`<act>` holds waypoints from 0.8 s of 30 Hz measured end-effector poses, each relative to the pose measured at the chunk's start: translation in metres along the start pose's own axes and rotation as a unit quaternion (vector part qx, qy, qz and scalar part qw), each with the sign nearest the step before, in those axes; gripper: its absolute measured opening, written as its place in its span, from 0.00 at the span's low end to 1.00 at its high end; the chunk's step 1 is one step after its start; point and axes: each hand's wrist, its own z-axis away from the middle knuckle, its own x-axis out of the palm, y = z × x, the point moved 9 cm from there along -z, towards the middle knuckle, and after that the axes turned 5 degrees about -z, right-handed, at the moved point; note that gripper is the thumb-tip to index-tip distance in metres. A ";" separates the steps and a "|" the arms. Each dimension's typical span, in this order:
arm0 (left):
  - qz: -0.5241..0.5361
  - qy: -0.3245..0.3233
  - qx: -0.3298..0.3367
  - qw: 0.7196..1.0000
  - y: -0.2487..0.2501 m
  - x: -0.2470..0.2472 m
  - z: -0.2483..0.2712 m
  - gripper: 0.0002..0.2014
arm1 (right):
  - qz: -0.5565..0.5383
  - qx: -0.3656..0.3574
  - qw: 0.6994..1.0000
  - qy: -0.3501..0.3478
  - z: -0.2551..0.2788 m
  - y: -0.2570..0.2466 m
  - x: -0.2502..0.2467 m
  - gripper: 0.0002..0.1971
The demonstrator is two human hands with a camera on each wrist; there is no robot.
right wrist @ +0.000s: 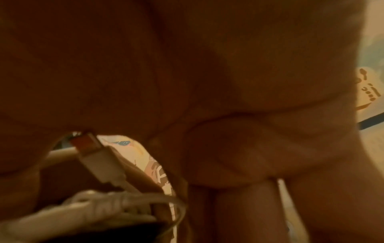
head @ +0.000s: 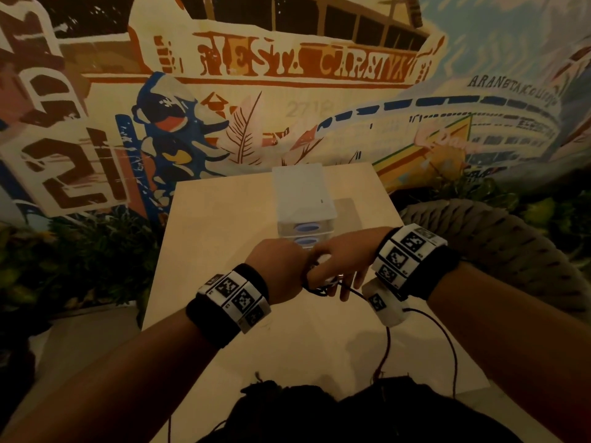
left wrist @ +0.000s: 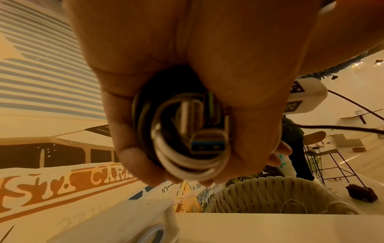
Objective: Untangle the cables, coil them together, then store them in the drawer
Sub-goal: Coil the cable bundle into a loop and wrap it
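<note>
Over the pale table (head: 224, 219), my two hands meet just in front of a small white drawer unit (head: 303, 199) whose blue-handled drawers are closed. My left hand (head: 284, 266) grips a coil of white and black cables (left wrist: 187, 164); its fingers curl round the loops, and a blue-tongued USB plug (left wrist: 199, 144) points out of the bundle. My right hand (head: 339, 266) comes in from the right and pinches the same bundle (head: 319, 287), its other fingers hanging down. A white plug (right wrist: 97, 157) and its lead lie under the right palm (right wrist: 207, 82).
Thin dark cords (head: 388, 346) trail from my right wrist towards my body across the table's near part. A woven grey chair (head: 495, 251) stands close on the right, plants (head: 80, 260) on the left, and a painted wall (head: 287, 59) behind.
</note>
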 end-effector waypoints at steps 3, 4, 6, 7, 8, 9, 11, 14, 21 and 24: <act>-0.009 -0.028 -0.004 1.000 0.000 0.004 -0.006 0.10 | 0.026 -0.005 0.999 0.020 -0.005 -0.006 0.000 0.18; -0.013 -0.041 -0.007 0.999 0.000 0.006 -0.007 0.10 | 0.058 -0.004 0.998 0.035 -0.010 -0.007 0.000 0.20; -0.020 -0.063 -0.014 0.998 -0.001 0.008 -0.010 0.07 | 0.148 -0.004 0.986 0.073 -0.022 -0.007 0.001 0.23; -0.019 -0.070 -0.015 0.997 -0.002 0.009 -0.010 0.05 | 0.179 -0.006 0.979 0.098 -0.026 -0.007 0.001 0.23; -0.012 -0.072 -0.017 0.997 -0.003 0.011 -0.011 0.04 | 0.186 -0.009 0.975 0.121 -0.028 -0.008 0.000 0.21; 0.001 -0.065 -0.019 0.998 -0.005 0.010 -0.011 0.04 | 0.177 -0.015 0.974 0.140 -0.029 -0.007 -0.001 0.17; 0.039 -0.041 -0.023 0.998 -0.010 0.010 -0.012 0.13 | 0.155 -0.032 0.975 0.158 -0.029 -0.006 -0.002 0.13; 0.102 -0.004 -0.002 0.995 -0.014 0.008 -0.012 0.32 | 0.130 -0.050 0.979 0.151 -0.024 -0.002 -0.002 0.11; 0.247 0.109 0.037 0.962 -0.043 -0.015 0.003 0.56 | -0.002 -0.113 0.984 0.138 -0.009 0.004 -0.017 0.04; 0.389 0.128 -0.006 0.912 -0.069 -0.012 0.010 0.60 | -0.079 -0.139 0.975 0.155 -0.004 0.008 -0.027 0.02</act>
